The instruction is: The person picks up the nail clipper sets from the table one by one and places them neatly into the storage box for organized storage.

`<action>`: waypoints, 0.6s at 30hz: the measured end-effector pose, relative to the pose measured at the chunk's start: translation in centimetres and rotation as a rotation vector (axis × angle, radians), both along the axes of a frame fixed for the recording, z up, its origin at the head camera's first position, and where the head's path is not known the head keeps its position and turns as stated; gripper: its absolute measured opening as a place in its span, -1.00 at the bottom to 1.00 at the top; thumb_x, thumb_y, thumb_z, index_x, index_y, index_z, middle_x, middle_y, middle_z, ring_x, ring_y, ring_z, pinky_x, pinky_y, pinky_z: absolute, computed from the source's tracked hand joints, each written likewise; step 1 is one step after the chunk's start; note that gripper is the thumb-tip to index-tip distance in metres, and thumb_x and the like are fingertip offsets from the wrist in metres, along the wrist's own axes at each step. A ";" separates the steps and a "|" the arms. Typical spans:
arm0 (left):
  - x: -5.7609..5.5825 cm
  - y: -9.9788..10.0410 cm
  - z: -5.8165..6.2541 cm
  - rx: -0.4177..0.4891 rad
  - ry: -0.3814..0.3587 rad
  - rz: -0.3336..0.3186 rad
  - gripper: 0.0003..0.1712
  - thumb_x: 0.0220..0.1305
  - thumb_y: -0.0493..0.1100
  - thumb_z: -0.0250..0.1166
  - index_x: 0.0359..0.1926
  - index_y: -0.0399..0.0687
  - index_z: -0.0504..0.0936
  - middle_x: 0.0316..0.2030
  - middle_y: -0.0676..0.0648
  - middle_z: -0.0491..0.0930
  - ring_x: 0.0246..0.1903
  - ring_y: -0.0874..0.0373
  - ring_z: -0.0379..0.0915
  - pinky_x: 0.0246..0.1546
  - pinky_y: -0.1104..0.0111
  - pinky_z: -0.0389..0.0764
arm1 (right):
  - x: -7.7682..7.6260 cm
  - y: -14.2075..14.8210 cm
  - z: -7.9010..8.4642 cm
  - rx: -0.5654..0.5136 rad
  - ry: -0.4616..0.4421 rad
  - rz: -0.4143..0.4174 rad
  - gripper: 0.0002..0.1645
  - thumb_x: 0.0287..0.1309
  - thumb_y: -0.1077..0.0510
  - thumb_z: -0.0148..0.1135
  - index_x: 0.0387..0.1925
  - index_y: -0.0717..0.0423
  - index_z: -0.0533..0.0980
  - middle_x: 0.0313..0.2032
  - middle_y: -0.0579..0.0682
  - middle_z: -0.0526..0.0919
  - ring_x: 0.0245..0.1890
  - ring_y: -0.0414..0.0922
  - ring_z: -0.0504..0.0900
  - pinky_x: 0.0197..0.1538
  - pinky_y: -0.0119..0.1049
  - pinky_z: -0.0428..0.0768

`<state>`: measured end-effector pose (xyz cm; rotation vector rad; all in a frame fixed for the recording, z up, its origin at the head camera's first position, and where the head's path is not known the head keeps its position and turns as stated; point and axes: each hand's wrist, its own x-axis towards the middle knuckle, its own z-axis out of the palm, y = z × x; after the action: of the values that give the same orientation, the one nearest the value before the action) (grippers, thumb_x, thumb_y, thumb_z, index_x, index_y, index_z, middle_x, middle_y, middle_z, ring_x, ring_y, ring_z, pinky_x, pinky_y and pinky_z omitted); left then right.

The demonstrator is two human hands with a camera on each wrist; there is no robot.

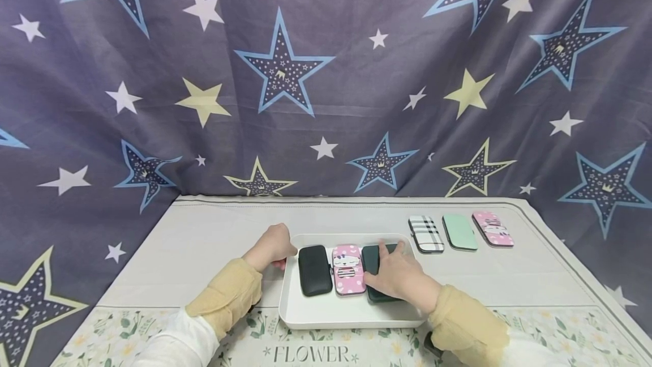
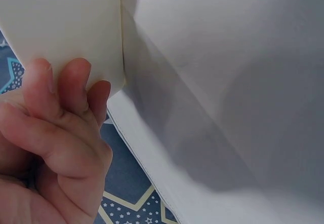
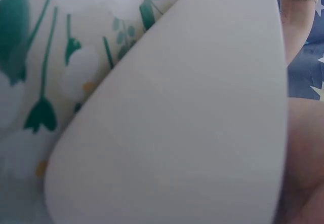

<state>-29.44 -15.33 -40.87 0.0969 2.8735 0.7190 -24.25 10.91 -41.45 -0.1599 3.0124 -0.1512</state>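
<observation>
A white tray (image 1: 351,317) holds a black ribbed case (image 1: 315,271), a pink case with a cartoon cat (image 1: 348,282) and a dark green case (image 1: 370,259), side by side. My right hand (image 1: 402,276) grips the dark green case from above, thumb at its left edge beside the pink case, fingers spread toward its far end. At the tray's left wall, my left hand (image 1: 272,245) holds the rim. In the left wrist view its curled fingers (image 2: 73,89) touch the tray's outer wall (image 2: 66,21). The right wrist view is mostly filled by the tray's wall (image 3: 192,112), hiding the cases.
Right of the tray, a white plaid case (image 1: 427,234), a mint green case (image 1: 460,232) and another pink cat case (image 1: 493,229) lie in a row. The table cover (image 1: 204,254) has a flowered front band. A star-patterned curtain (image 1: 326,89) hangs behind.
</observation>
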 end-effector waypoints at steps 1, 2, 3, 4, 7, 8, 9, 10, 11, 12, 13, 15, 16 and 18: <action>0.0 0.0 0.0 0.000 0.000 0.000 -0.74 0.04 -0.32 0.26 -0.73 -0.27 0.51 -0.96 0.03 0.34 -0.96 0.30 0.24 -0.87 0.56 0.38 | 0.0 -0.1 0.0 0.012 -0.007 0.000 0.07 -0.03 -0.36 0.11 0.38 0.20 0.15 0.22 0.61 0.16 -0.42 0.09 0.53 -0.43 -0.09 0.59; 0.0 0.0 0.1 0.001 0.000 0.000 -0.75 0.04 -0.32 0.26 -0.72 -0.27 0.51 -0.96 0.03 0.34 -0.96 0.30 0.24 -0.87 0.56 0.38 | 0.0 -0.2 0.1 0.022 -0.015 0.001 0.08 -0.02 -0.37 0.10 0.38 0.20 0.14 0.22 0.61 0.16 -0.46 0.06 0.52 -0.46 -0.12 0.58; 0.1 0.0 0.1 0.000 0.000 0.000 -0.75 0.04 -0.32 0.25 -0.72 -0.28 0.52 -0.97 0.04 0.34 -0.96 0.30 0.24 -0.88 0.56 0.37 | 0.0 -0.3 0.2 0.028 -0.021 0.002 0.08 -0.02 -0.37 0.09 0.38 0.21 0.13 0.22 0.61 0.16 -0.51 0.04 0.51 -0.49 -0.14 0.57; 0.1 0.0 0.1 -0.002 -0.001 -0.001 -0.75 0.04 -0.32 0.25 -0.71 -0.29 0.52 -0.97 0.04 0.34 -0.96 0.30 0.24 -0.88 0.56 0.36 | 0.0 -0.4 0.3 0.035 -0.026 0.005 0.08 -0.02 -0.37 0.08 0.38 0.23 0.13 0.22 0.62 0.16 -0.54 0.03 0.51 -0.50 -0.15 0.57; 0.1 0.1 0.1 -0.008 -0.008 -0.003 -0.77 0.04 -0.32 0.24 -0.69 -0.31 0.54 -0.97 0.04 0.34 -0.96 0.30 0.24 -0.88 0.56 0.35 | 0.1 -0.7 0.4 0.052 -0.033 0.012 0.09 -0.02 -0.36 0.08 0.37 0.28 0.13 0.21 0.61 0.19 -0.59 0.00 0.50 -0.48 -0.15 0.60; 0.1 0.1 0.1 -0.008 -0.010 -0.004 -0.77 0.04 -0.32 0.24 -0.69 -0.32 0.54 -0.97 0.04 0.34 -0.96 0.30 0.24 -0.88 0.56 0.35 | 0.1 -0.7 0.5 0.058 -0.032 0.015 0.09 -0.02 -0.36 0.08 0.36 0.30 0.14 0.20 0.61 0.20 -0.60 0.00 0.51 -0.46 -0.13 0.61; 0.0 0.1 0.1 -0.010 -0.012 -0.005 -0.77 0.04 -0.32 0.23 -0.69 -0.32 0.54 -0.97 0.04 0.34 -0.96 0.29 0.24 -0.88 0.56 0.35 | 0.2 -0.8 0.5 0.066 -0.028 0.020 0.09 -0.02 -0.35 0.08 0.35 0.32 0.15 0.19 0.61 0.22 -0.59 0.01 0.52 -0.44 -0.11 0.62; 0.0 0.1 0.1 -0.009 -0.011 -0.004 -0.77 0.04 -0.32 0.23 -0.69 -0.31 0.54 -0.97 0.03 0.34 -0.96 0.29 0.24 -0.88 0.55 0.36 | 0.2 -0.8 0.6 0.077 -0.024 0.026 0.08 -0.02 -0.35 0.08 0.34 0.33 0.16 0.18 0.60 0.25 -0.58 0.02 0.53 -0.42 -0.09 0.63; 0.0 0.1 0.1 -0.009 -0.011 -0.003 -0.77 0.03 -0.32 0.23 -0.70 -0.30 0.53 -0.97 0.04 0.34 -0.96 0.29 0.24 -0.88 0.55 0.36 | 0.2 -0.9 0.6 0.088 -0.017 0.033 0.07 -0.01 -0.34 0.08 0.33 0.35 0.18 0.17 0.59 0.27 -0.55 0.03 0.55 -0.40 -0.07 0.64; 0.0 0.1 0.1 -0.007 -0.010 -0.003 -0.77 0.03 -0.32 0.23 -0.70 -0.30 0.53 -0.96 0.04 0.35 -0.96 0.29 0.24 -0.88 0.55 0.36 | 0.2 -0.9 0.7 0.099 -0.011 0.041 0.06 -0.01 -0.33 0.08 0.31 0.36 0.20 0.15 0.59 0.30 -0.52 0.06 0.57 -0.38 -0.06 0.65; -0.1 0.1 0.0 -0.007 -0.007 -0.002 -0.77 0.03 -0.32 0.23 -0.71 -0.29 0.53 -0.96 0.03 0.35 -0.96 0.29 0.25 -0.88 0.55 0.36 | 0.2 -1.0 0.7 0.111 -0.005 0.048 0.05 0.00 -0.32 0.08 0.30 0.38 0.21 0.14 0.58 0.32 -0.46 0.09 0.61 -0.36 -0.05 0.65; -0.1 0.1 0.0 -0.007 -0.005 0.001 -0.76 0.02 -0.33 0.23 -0.72 -0.28 0.51 -0.96 0.03 0.35 -0.96 0.29 0.25 -0.88 0.55 0.36 | 0.2 -1.0 0.8 0.129 0.010 0.063 0.03 0.01 -0.31 0.08 0.27 0.41 0.25 0.12 0.57 0.35 -0.33 0.17 0.64 -0.32 -0.03 0.66; -0.2 0.0 0.0 -0.006 -0.003 0.002 -0.75 0.02 -0.33 0.23 -0.73 -0.27 0.51 -0.96 0.03 0.35 -0.96 0.30 0.25 -0.88 0.55 0.36 | 0.2 -1.0 0.8 0.135 0.014 0.070 0.02 0.01 -0.31 0.08 0.25 0.43 0.26 0.11 0.57 0.37 -0.26 0.21 0.64 -0.30 -0.02 0.66; -0.2 0.0 -0.1 -0.007 -0.005 -0.001 -0.75 0.03 -0.33 0.23 -0.73 -0.27 0.52 -0.96 0.03 0.35 -0.96 0.30 0.25 -0.89 0.56 0.35 | 0.2 -1.0 0.8 0.146 0.023 0.079 0.01 0.02 -0.31 0.07 0.23 0.45 0.28 0.09 0.55 0.40 -0.11 0.27 0.61 -0.23 0.00 0.66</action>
<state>-29.62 -15.32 -40.95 0.0962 2.8709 0.7085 -24.03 9.94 -40.65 -0.2670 3.0195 0.0781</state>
